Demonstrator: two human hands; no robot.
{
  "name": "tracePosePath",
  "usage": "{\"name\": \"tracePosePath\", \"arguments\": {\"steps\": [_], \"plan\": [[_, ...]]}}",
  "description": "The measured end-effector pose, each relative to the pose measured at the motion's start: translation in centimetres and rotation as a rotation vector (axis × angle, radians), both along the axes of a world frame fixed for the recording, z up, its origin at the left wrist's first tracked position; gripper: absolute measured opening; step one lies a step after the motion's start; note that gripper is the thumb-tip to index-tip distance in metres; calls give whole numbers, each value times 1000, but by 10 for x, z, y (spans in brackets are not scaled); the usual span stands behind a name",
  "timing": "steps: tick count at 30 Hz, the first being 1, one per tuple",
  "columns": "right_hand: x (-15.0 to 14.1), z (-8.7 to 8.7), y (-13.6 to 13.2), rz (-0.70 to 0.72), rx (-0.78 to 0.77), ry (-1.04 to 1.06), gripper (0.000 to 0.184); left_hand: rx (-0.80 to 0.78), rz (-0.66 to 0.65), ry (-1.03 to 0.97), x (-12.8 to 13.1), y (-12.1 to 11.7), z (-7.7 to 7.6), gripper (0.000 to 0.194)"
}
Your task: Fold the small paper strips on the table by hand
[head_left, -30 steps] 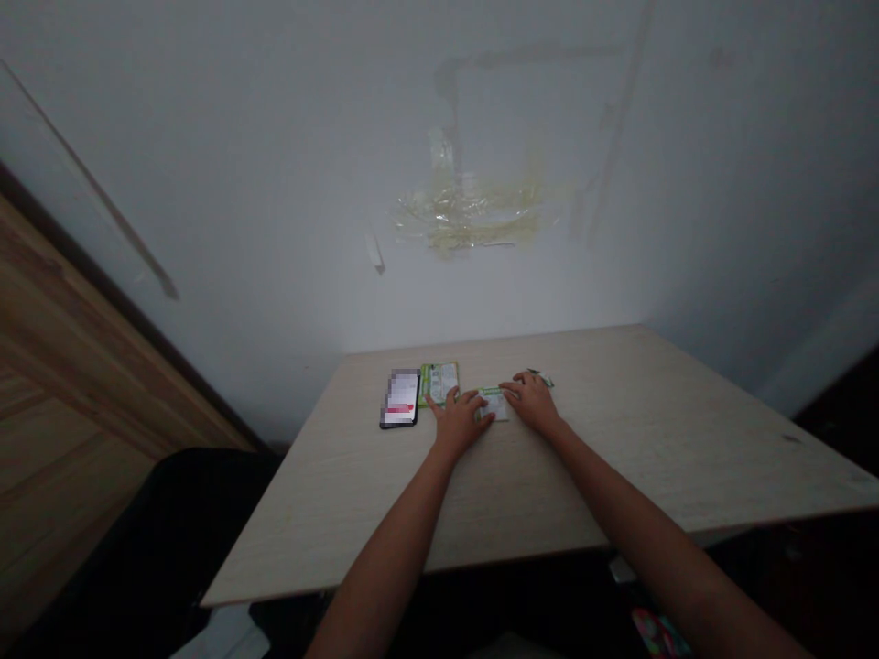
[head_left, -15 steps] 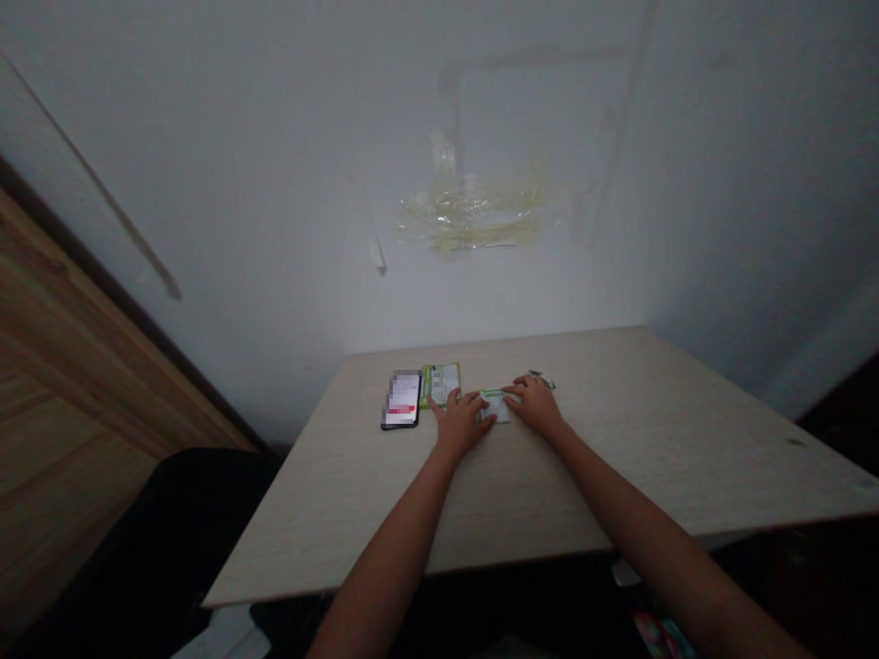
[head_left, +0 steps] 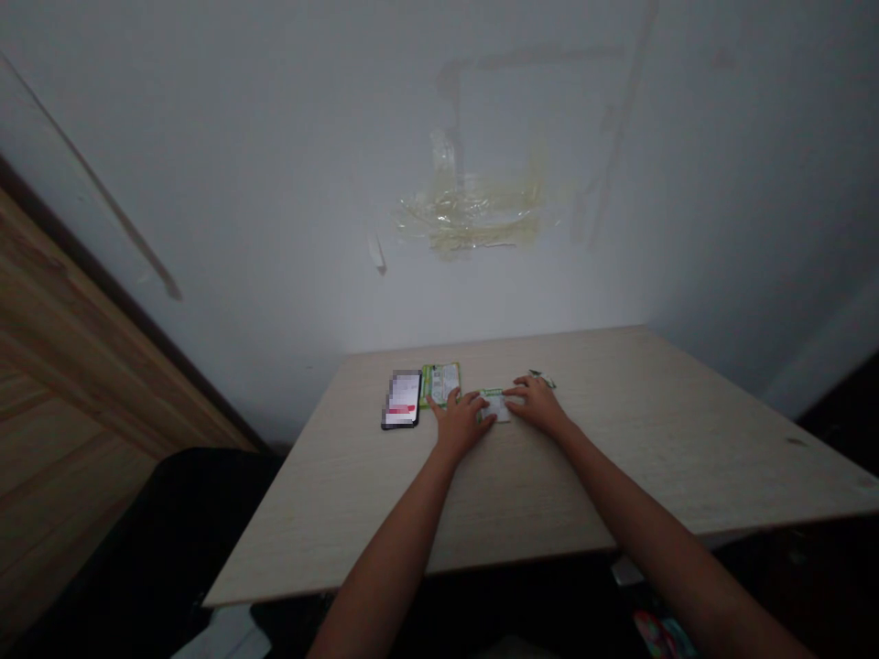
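Almost nothing had moved, so work barely advanced: left hand loosely spread on the packet between the bench edges, far and near; I couldn't tell whether the right hand gripped it.

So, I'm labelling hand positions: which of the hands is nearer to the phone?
Left. The left hand is a little right of the phone; the right hand is farther right, at the green-and-white piece's right edge.

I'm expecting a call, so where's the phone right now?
In the head view, the phone lies on the table toward its left edge, just left of the green packet.
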State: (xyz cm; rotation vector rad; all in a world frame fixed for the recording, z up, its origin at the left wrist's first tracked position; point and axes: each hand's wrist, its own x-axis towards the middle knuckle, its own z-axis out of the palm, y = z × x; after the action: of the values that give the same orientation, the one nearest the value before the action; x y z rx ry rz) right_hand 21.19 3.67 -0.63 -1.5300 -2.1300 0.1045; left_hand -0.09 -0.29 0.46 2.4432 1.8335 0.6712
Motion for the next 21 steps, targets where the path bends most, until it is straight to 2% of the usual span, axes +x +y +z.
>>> {"name": "tracePosePath", "arguments": {"steps": [15,21], "plan": [[17,-11,5,182,-4,30,37,-4,5,20,0,-1,1,33],[21,-12,5,212,-26,28,42,16,0,35,-1,0,-1,32]]}}
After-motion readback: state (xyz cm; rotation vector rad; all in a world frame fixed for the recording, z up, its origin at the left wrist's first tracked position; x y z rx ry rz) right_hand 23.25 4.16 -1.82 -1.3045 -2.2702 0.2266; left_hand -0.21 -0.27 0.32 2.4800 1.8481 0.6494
